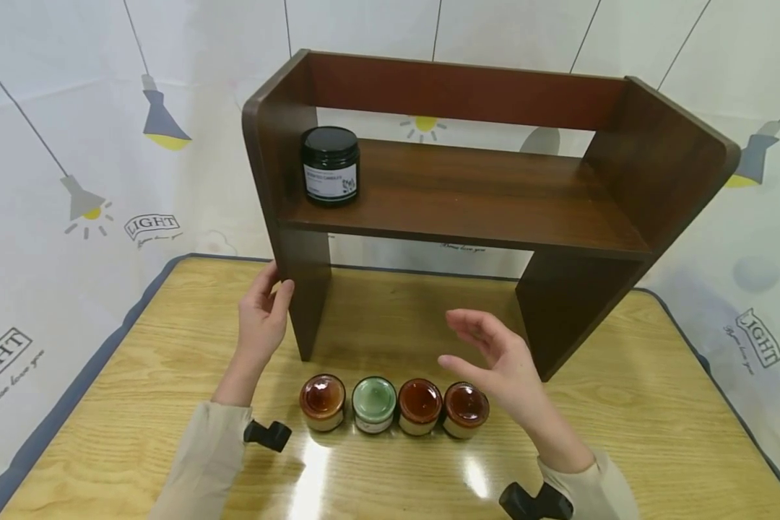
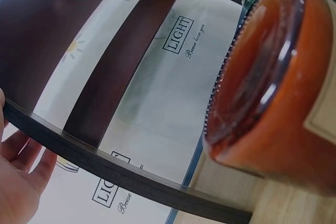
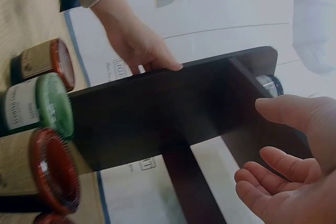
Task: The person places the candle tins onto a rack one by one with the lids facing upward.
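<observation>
My left hand [image 1: 262, 318] touches the front edge and outer face of the left side panel [image 1: 308, 310] of a dark brown wooden shelf, thumb at the edge and fingers along the outside. My right hand [image 1: 503, 361] is raised before the shelf's lower opening, holding nothing, its thumb apart from loosely bent fingers. Below it, small glass jars line up on the table: an amber jar [image 1: 323, 402], a green jar [image 1: 373, 404], a red-brown jar [image 1: 419, 406] and a darker red-brown jar [image 1: 466, 409]. A black lidded scented candle jar [image 1: 331, 166] stands on the upper board's left end.
The shelf's right side panel [image 1: 585, 310] stands on the pale wooden table [image 1: 663, 426], behind my right hand. A printed white cloth [image 1: 149, 159] hangs behind and beside the table, with a dark blue border [image 1: 104, 361] along the edge.
</observation>
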Tool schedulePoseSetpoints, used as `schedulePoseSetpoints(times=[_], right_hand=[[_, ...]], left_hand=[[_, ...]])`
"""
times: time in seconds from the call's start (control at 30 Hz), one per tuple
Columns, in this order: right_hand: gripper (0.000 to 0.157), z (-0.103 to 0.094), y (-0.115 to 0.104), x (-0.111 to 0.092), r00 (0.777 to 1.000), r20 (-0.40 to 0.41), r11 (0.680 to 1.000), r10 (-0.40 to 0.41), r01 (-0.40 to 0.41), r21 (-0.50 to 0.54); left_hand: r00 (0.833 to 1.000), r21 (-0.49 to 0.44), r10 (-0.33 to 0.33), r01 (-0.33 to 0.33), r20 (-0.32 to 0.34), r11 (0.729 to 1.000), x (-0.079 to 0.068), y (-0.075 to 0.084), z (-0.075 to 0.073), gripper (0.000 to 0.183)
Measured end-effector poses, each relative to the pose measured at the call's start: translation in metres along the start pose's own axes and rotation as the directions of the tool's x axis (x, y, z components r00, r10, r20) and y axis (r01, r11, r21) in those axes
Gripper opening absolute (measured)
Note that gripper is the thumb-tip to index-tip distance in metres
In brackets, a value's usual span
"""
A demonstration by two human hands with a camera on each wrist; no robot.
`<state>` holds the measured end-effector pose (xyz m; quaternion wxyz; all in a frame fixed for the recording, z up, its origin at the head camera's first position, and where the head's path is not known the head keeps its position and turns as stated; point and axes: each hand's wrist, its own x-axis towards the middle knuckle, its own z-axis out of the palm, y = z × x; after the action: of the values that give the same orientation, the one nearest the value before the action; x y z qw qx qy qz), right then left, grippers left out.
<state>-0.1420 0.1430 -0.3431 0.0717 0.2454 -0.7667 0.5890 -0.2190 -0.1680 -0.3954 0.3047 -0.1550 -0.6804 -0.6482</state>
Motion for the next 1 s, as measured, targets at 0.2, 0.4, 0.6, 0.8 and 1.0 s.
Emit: schedulePoseSetpoints(times=[0.2, 0.4, 0.6, 0.8, 1.0], right_hand=[[0.047, -0.002, 0.012, -0.010, 1.000, 0.002, 0.999, 0.024, -0.024, -0.029], [0.045, -0.003, 0.023, -0.022, 0.999, -0.012, 0.997, 0.046, -0.046, -0.065], [0.045, -0.007, 0.037, -0.034, 0.996, -0.033, 0.990, 0.089, -0.092, -0.104], [0.050, -0.010, 0.052, -0.045, 0.987, -0.021, 0.978, 0.156, -0.158, -0.134], [0.058, -0.012, 0.062, -0.052, 0.978, -0.016, 0.969, 0.210, -0.210, -0.130]], left_hand=[[1.000, -0.012, -0.013, 0.013, -0.003, 1.000, 0.000, 0.001, 0.000, 0.032], [1.000, -0.020, -0.003, 0.003, -0.001, 1.000, 0.000, 0.002, 0.001, 0.032], [1.000, -0.012, -0.008, 0.008, 0.001, 1.000, -0.001, 0.003, 0.000, 0.032], [1.000, -0.004, 0.000, 0.000, 0.000, 1.000, 0.000, 0.003, 0.000, 0.031], [1.000, -0.019, 0.015, -0.015, 0.003, 1.000, 0.000, 0.002, 0.000, 0.031]])
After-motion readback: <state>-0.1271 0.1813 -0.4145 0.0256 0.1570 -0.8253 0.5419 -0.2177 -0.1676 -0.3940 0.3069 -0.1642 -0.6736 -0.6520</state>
